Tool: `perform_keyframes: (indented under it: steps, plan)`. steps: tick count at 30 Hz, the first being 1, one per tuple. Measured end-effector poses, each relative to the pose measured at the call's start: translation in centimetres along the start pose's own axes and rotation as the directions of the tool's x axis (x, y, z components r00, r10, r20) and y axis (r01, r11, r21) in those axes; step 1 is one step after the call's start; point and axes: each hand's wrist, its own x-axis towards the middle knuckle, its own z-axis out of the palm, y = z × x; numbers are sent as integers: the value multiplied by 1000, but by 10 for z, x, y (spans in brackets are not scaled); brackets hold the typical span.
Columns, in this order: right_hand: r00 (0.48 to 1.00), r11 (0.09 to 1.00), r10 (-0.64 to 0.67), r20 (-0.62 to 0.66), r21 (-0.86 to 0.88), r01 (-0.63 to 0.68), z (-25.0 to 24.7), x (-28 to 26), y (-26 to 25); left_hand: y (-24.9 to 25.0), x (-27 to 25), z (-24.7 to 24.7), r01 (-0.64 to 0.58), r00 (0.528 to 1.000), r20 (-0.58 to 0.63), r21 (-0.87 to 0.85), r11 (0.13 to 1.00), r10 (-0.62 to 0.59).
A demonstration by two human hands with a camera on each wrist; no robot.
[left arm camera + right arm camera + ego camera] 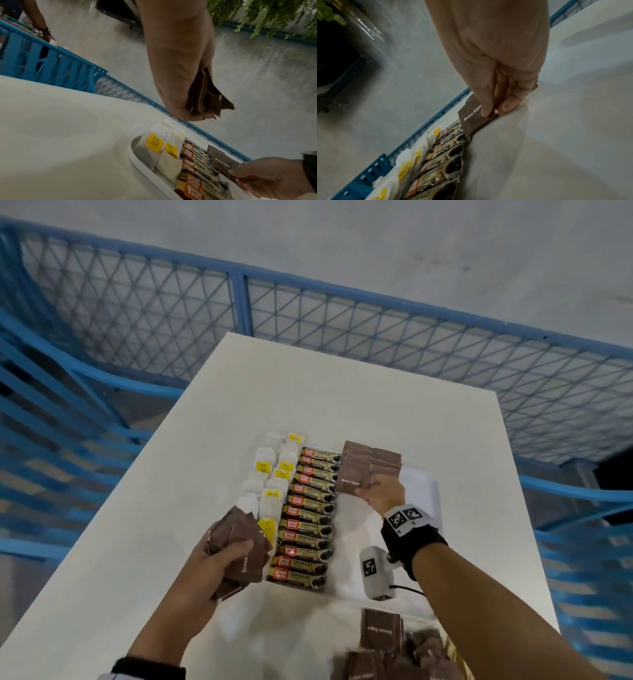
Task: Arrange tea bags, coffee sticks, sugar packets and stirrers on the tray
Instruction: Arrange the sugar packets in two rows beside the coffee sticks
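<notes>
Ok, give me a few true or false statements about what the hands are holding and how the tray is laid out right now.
1. The left hand grips a bunch of brown sugar packets. True.
2. The right hand is empty. False: it pinches one brown sugar packet at the row on the tray.
3. The coffee sticks lie between the tea bags and the sugar row. True.
4. The tea bag tags are red. False: they are yellow.
</notes>
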Motion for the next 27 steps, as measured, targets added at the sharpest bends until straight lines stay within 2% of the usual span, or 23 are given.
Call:
perform_keyframes:
  steps: [9,15,18,20,22,24,27]
  plan:
    - [997,993,-7,-71,115,15,6,1,2,0,9,19,21,999,45,4,1000,-21]
    - [991,986,-73,-115,139,89,1,-12,6,-2,9,29,28,997,67,-21,999,-27]
    - [981,976,-161,-104,128,174,-3,-36,3,-4,10,33,22,996,84,-31,999,-20]
    - [972,964,-236,9,130,233,-5,-58,-3,-5,9,38,18,995,103,-37,999,-14]
    - [931,946,-299,209,191,261,-5,-84,-9,-4,8,45,17,993,119,-52,999,-11]
    - [860,917,-332,387,347,198,-5,-108,-14,-3,6,51,15,990,139,-68,998,-5]
    - [787,857,-384,483,504,108,-3,-127,-14,-3,4,56,-5,985,171,-69,998,16]
